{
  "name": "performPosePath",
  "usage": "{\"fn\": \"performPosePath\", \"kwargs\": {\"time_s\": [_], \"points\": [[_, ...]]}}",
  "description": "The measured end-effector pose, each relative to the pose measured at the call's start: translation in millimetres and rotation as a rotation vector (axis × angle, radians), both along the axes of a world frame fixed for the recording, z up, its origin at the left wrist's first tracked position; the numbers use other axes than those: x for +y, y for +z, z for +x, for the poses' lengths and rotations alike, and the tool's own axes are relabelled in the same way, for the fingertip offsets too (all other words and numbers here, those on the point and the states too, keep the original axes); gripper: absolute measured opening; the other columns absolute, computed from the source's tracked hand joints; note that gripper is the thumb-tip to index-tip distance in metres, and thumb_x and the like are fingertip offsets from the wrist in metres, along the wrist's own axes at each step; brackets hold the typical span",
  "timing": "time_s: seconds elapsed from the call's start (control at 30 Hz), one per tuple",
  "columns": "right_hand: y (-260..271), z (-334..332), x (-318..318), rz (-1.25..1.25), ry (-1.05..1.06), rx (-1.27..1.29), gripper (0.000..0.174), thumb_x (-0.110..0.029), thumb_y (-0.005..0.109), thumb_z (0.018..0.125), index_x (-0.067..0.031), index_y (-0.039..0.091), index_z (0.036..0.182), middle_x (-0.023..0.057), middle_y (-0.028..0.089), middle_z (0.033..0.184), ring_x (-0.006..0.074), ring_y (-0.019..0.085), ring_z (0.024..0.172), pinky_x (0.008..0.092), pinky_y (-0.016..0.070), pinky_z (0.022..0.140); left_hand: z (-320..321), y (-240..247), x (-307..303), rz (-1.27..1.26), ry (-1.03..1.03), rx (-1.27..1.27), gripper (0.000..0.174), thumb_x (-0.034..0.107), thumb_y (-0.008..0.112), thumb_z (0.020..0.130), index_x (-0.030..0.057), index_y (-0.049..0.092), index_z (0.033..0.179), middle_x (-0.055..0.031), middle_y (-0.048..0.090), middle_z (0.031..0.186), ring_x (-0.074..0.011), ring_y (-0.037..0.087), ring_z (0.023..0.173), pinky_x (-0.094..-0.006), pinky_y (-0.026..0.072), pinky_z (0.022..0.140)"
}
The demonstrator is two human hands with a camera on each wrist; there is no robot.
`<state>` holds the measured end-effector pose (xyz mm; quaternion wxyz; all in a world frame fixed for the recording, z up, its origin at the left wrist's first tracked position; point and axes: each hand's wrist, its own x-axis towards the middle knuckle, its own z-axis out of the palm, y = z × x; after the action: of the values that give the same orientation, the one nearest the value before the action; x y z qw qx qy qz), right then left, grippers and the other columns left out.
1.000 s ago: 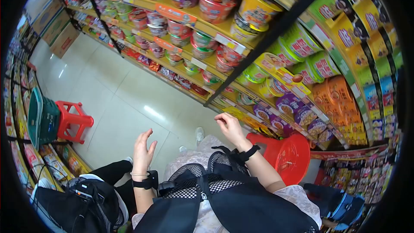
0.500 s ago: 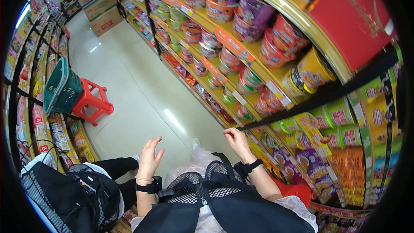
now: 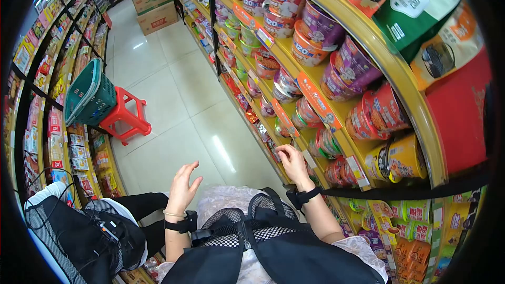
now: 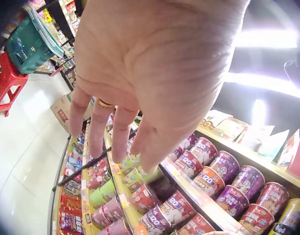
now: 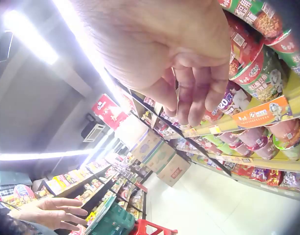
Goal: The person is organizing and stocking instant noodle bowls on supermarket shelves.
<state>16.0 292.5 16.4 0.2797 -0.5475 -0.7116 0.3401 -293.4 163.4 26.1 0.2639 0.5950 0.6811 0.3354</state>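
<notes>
My left hand (image 3: 183, 189) is raised above the aisle floor in the head view, fingers relaxed and thumb apart, touching nothing. In the left wrist view the same hand (image 4: 140, 83) shows an empty palm and a ring. My right hand (image 3: 294, 165), its fingers loosely bent and holding nothing, hangs nearest the shelf of cup noodles. Seen from the right wrist, that hand (image 5: 174, 58) has an empty palm, with noodle cups (image 5: 262, 78) behind it. Red, orange and purple noodle cups (image 3: 310, 44) stand in rows on yellow shelves.
A green basket (image 3: 89, 94) sits on a red stool (image 3: 129, 115) at the left. Stacked cartons (image 3: 158, 17) stand down the aisle floor (image 3: 179, 89). Beside me on the left is another person with a black mesh bag (image 3: 79, 236). Snack shelves line the left side.
The view has turned toward the right-hand shelf's upper rows; the cartons, basket and stool have shifted rightward in view. The red tub has left view. Both hands keep much the same relaxed pose, empty.
</notes>
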Motion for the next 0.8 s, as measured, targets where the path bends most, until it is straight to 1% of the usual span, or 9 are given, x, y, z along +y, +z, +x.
{"fn": "performPosePath", "kwargs": {"time_s": [0.1,0.17,0.23,0.3,0.37,0.43,0.5,0.7,0.8], "points": [[4.8,-30.6,25.4,0.004,0.001,-0.072,0.014,-0.006,0.053,0.083,0.0005,0.061,0.091,0.0139,0.064,0.088,0.0273,0.061,0.084,0.0329,0.0471,0.072,-32.3,-11.5,35.9,0.012,-0.011,-0.024,0.042,0.008,0.064,0.075,0.0035,0.053,0.116,-0.0141,0.059,0.106,-0.0303,0.055,0.101,-0.0361,0.0436,0.088],[-0.4,-30.5,30.6,0.009,-0.020,-0.062,0.014,-0.006,0.052,0.083,0.0009,0.061,0.091,0.0142,0.064,0.088,0.0274,0.061,0.083,0.0329,0.0472,0.072,-38.4,-18.4,48.5,0.009,-0.038,-0.036,0.042,0.007,0.064,0.075,0.0030,0.053,0.116,-0.0141,0.059,0.105,-0.0290,0.056,0.100,-0.0351,0.0441,0.087],[2.7,-40.1,38.1,-0.014,-0.063,-0.059,0.014,-0.005,0.052,0.084,0.0026,0.061,0.093,0.0135,0.064,0.088,0.0223,0.062,0.080,0.0307,0.0471,0.072,-53.7,-24.7,69.3,0.019,-0.082,-0.062,0.043,0.008,0.064,0.075,0.0032,0.053,0.116,-0.0139,0.059,0.105,-0.0291,0.056,0.101,-0.0353,0.0439,0.088],[3.0,-64.1,51.5,0.024,-0.094,-0.036,0.014,-0.005,0.052,0.084,0.0028,0.060,0.093,0.0137,0.064,0.087,0.0217,0.062,0.080,0.0306,0.0473,0.072,-82.9,-23.6,97.8,0.027,-0.126,-0.073,0.042,0.008,0.064,0.075,0.0032,0.053,0.116,-0.0139,0.059,0.106,-0.0291,0.056,0.101,-0.0353,0.0438,0.088],[7.6,-81.9,55.4,0.016,-0.175,-0.066,0.014,-0.005,0.052,0.084,0.0019,0.061,0.092,0.0149,0.064,0.087,0.0254,0.062,0.080,0.0322,0.0479,0.071,-103.9,-22.7,121.2,0.036,-0.170,-0.078,0.042,0.008,0.064,0.075,0.0032,0.053,0.116,-0.0138,0.059,0.106,-0.0292,0.056,0.101,-0.0352,0.0437,0.088],[-7.8,-72.6,51.8,-0.038,-0.203,-0.026,0.014,-0.005,0.052,0.084,0.0021,0.061,0.092,0.0148,0.064,0.087,0.0253,0.063,0.080,0.0318,0.0478,0.071,-101.1,-22.9,123.5,0.059,-0.177,-0.053,0.042,0.008,0.064,0.075,0.0034,0.053,0.116,-0.0139,0.059,0.106,-0.0291,0.056,0.101,-0.0351,0.0436,0.089],[-6.4,-107.5,65.5,-0.031,-0.248,-0.038,0.014,-0.005,0.053,0.083,0.0015,0.061,0.093,0.0147,0.064,0.088,0.0252,0.063,0.080,0.0322,0.0476,0.071,-141.0,-18.4,157.7,0.065,-0.219,-0.055,0.041,0.009,0.064,0.076,0.0041,0.053,0.116,-0.0141,0.058,0.107,-0.0303,0.055,0.102,-0.0357,0.0431,0.089],[-3.2,-191.1,94.5,-0.039,-0.238,-0.109,0.016,-0.009,0.053,0.083,0.0005,0.061,0.093,0.0158,0.063,0.088,0.0294,0.061,0.083,0.0347,0.0464,0.073,-232.9,-4.1,206.0,0.087,-0.236,-0.075,0.041,0.008,0.065,0.076,0.0039,0.054,0.115,-0.0139,0.058,0.108,-0.0314,0.054,0.102,-0.0360,0.0432,0.089],[2.6,-218.1,109.8,-0.043,-0.219,-0.116,0.016,-0.009,0.053,0.082,0.0006,0.061,0.093,0.0164,0.063,0.088,0.0301,0.060,0.083,0.0352,0.0463,0.073,-259.4,1.7,215.9,0.069,-0.205,-0.108,0.040,0.006,0.064,0.075,0.0022,0.054,0.114,-0.0138,0.058,0.108,-0.0307,0.055,0.102,-0.0355,0.0435,0.089]]}}
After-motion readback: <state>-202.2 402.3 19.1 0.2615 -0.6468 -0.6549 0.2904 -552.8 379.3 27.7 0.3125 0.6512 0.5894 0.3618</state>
